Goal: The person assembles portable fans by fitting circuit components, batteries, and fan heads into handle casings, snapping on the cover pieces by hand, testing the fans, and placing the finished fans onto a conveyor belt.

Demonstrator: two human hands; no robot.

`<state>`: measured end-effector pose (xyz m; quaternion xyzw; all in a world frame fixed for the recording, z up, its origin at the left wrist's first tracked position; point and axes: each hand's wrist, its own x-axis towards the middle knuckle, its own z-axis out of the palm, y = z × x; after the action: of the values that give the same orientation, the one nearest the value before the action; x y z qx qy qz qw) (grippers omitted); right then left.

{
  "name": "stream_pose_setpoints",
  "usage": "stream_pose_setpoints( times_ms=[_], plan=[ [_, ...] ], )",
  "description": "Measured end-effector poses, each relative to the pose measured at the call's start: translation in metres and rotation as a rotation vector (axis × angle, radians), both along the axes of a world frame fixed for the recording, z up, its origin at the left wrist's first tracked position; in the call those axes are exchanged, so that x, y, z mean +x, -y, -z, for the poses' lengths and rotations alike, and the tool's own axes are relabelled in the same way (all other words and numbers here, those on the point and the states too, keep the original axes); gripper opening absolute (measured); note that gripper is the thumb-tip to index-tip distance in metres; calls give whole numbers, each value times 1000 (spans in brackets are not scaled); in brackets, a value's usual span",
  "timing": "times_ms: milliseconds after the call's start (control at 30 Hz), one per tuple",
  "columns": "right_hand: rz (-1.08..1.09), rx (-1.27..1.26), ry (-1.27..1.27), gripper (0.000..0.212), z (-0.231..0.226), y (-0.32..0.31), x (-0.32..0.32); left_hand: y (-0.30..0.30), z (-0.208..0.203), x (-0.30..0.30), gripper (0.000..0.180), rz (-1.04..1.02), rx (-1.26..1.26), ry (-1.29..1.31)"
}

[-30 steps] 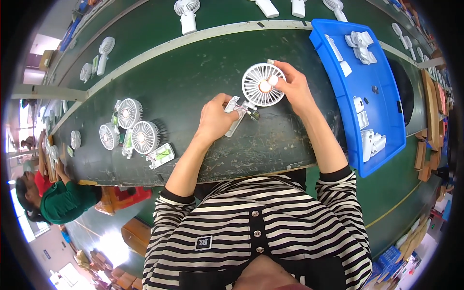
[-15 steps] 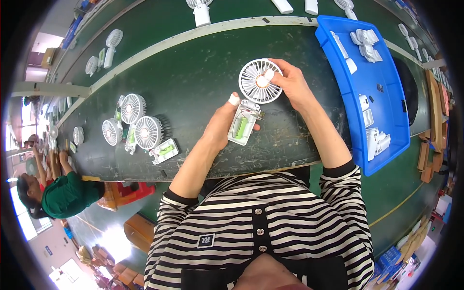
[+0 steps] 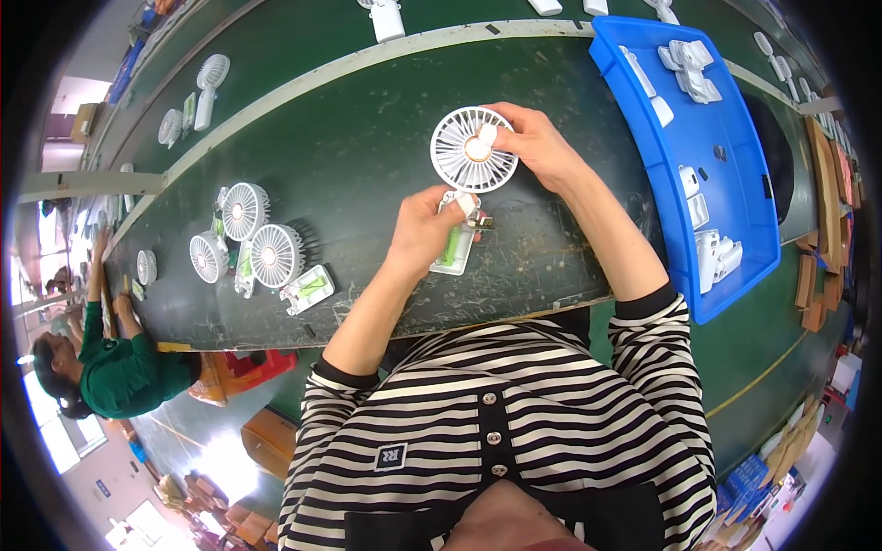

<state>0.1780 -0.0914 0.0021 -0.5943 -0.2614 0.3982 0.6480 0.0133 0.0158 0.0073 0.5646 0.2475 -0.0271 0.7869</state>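
Bright light covers the table [image 3: 367,124]; glare whitens the floor [image 3: 228,466], near left; curved edges fade to black.

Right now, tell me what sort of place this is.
Probably a factory assembly room: a long green workbench with round white plastic fan heads, a blue plastic tray of white parts, and a co-worker in green at far left.

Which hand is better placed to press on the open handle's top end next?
Probably your left hand: its thumb lies over the top end of the open handle. Your right hand is higher up, holding the fan head.
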Motion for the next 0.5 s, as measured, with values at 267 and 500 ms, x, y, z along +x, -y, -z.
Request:
stream_pose_setpoints(
  times_ms=[267, 500],
  plan=[
    [221, -7, 399, 41, -1, 2, -14, 7, 6, -2, 17, -141, 91, 86],
    [241, 24, 1147, 29, -11, 33, -71, 0, -3, 3, 16, -330, -152, 2]
  ],
)
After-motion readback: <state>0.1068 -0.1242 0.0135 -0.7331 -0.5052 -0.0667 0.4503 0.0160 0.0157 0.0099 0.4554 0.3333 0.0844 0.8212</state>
